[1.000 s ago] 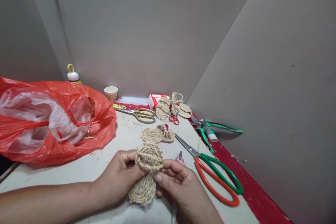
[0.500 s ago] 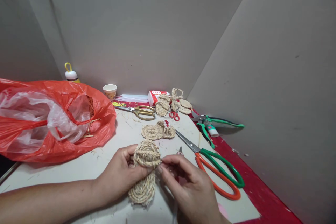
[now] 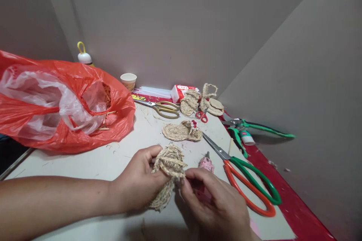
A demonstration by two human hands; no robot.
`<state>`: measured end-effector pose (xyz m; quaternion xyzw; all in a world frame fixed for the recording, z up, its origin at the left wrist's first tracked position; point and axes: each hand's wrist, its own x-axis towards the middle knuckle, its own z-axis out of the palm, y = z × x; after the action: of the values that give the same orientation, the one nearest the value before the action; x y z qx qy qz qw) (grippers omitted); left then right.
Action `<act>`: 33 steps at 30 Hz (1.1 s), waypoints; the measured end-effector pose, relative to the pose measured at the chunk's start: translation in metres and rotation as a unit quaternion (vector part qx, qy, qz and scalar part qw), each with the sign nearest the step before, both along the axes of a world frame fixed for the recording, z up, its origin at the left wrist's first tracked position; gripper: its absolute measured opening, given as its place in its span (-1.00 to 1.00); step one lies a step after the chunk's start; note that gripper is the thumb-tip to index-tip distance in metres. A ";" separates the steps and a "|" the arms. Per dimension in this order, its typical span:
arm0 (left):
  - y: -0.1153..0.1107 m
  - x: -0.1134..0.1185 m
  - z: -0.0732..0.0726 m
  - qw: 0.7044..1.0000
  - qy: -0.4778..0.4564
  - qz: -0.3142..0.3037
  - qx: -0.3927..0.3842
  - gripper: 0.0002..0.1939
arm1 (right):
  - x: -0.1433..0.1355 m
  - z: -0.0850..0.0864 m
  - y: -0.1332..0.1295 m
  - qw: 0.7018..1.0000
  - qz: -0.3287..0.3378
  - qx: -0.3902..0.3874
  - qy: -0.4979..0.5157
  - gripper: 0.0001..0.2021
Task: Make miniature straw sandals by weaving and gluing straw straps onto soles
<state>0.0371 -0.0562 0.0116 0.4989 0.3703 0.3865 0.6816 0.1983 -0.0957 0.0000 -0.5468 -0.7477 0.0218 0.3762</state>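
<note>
Right hand (image 3: 219, 199) by the table's (image 3: 148, 135) near edge, thumb and forefinger brought together at the right end of the slipper's strap; can't tell if they pinch it or only touch. Left hand (image 3: 138, 182) grasping the woven straw slipper (image 3: 171, 154), thumb under the strap, fingers behind; slipper held tilted over the near middle of the table, heel part toward the near edge, partly covered by the hand. Pink glue gun (image 3: 206, 163) just past the right hand, partly hidden. Large scissors (image 3: 221, 152) with one orange, one green handle near the right edge, blades pointing to the far middle. Beyond the held slipper, apart from it, a beaded straw slipper (image 3: 175, 132) lies flat, red and white beads on its strap. Red plastic bag (image 3: 123, 115) covers the left edge, whitish liner and straw bits showing. Green-handled pruning shears (image 3: 236, 122) and a small white-green bottle (image 3: 247, 138) on red cloth (image 3: 294, 199) along the right edge. Toward the far edge: gold-handled scissors (image 3: 151, 103), small red scissors (image 3: 201, 116), straw pieces (image 3: 189, 102), red-white packet (image 3: 180, 92), pale sticks (image 3: 154, 92), paper cup (image 3: 128, 80). Yellow-looped bottle (image 3: 85, 58) behind the bag.
</note>
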 end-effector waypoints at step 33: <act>0.006 -0.007 0.007 0.985 -0.099 -0.083 -0.115 -0.90 | 0.003 0.002 0.016 0.693 0.076 -0.419 0.581 -0.65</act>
<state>0.0298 -0.0497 0.0186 0.4051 0.3002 0.3313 0.7975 0.2013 -0.0798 0.0022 -0.4670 -0.3320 0.6751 0.4646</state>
